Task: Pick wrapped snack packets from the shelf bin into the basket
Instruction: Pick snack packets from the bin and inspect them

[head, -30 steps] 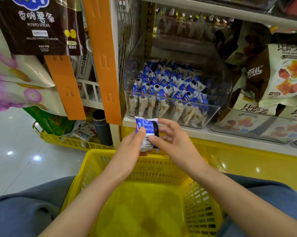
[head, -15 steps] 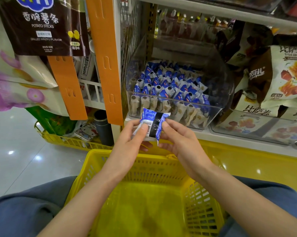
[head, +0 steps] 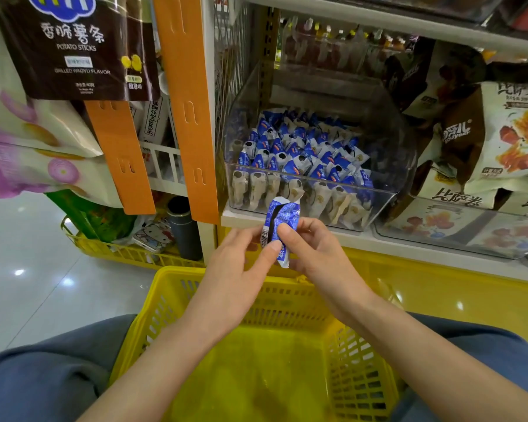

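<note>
Since half a second ago you have turned the snack packet (head: 282, 222) between your hands. Then it lay broad side up, with its dark band and barcode facing you. Now it stands nearly upright, tilted a little to the right, with its blue face toward your right hand and the barcode along its left edge.

In the head view, your left hand (head: 238, 260) pinches the packet low on its left side, thumb tip against the barcode edge and the other fingers reaching behind it. Your right hand (head: 320, 254) grips it from the other side, thumb pressed on the blue face and fingers curled behind. The packet is held above the far rim of the yellow basket (head: 165, 300), which sits between your blue-clad legs, and just in front of the edge of the white shelf (head: 408, 245).

On that shelf the clear bin (head: 387, 166) holds a heap of blue-and-white packets (head: 302, 153), some pressed upright against its front wall. Right of the bin lie larger brown and cream snack bags (head: 506, 138). Left of it an orange strip (head: 189, 102) runs down the shelf post, and a dark bag of potato sticks (head: 80, 47) hangs beyond it. At lower left a second yellow basket (head: 119, 254) stands on the shiny floor (head: 28, 284), with a dark flask (head: 183, 229) in it beside the post.
</note>
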The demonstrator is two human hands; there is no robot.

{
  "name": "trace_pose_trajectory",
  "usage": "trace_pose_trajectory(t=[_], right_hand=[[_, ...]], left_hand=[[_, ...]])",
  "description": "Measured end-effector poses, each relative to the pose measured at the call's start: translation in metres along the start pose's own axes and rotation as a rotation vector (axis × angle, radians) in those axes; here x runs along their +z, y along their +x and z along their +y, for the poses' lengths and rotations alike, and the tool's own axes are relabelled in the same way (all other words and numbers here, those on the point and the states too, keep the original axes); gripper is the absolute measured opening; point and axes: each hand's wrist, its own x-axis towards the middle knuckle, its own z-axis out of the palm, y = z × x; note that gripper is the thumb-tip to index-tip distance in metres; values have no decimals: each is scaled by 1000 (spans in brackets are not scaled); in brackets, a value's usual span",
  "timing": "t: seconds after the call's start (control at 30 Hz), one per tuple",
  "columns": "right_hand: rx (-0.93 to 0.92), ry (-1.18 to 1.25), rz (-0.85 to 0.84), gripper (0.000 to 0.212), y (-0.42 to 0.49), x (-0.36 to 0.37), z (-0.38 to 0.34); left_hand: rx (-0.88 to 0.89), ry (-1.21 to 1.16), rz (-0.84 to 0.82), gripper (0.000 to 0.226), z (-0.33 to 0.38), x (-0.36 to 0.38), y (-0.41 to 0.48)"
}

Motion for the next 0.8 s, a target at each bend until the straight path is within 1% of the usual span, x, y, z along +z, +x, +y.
trace_pose_trajectory(t=[0.07,0.13,0.2,0.23,0.3,0.4,0.53,0.6,0.7,0.8], right_hand=[[6,-10,11,30,1,0,0],[7,-5,21,31,1,0,0],[0,-2,36,28,1,1,1],[-6,-1,44,28,1,1,1],[-22,-7,57,27,1,2,3],[-79,-110,85,24,1,3,8],[-267,-395,103,30,-4,4,15],[-309,-460,90,29,-5,4,16],[-225,-385,42,23,-3,4,17],[-155,-353,-1,23,-3,4,18]], left_hand=[[15,7,-13,32,1,0,1],[-7,-39,-24,31,0,0,2],[-53,-99,-37,25,-1,0,3],[-69,-120,-38,19,-2,0,4],[-77,-115,-24,12,-3,1,4],[-50,10,-5,13,-6,2,5],[15,255,-19,18,-9,1,2],[62,313,-12,20,-8,-1,0],[126,353,37,20,-7,-3,0],[148,419,47,22,-6,-3,0]])
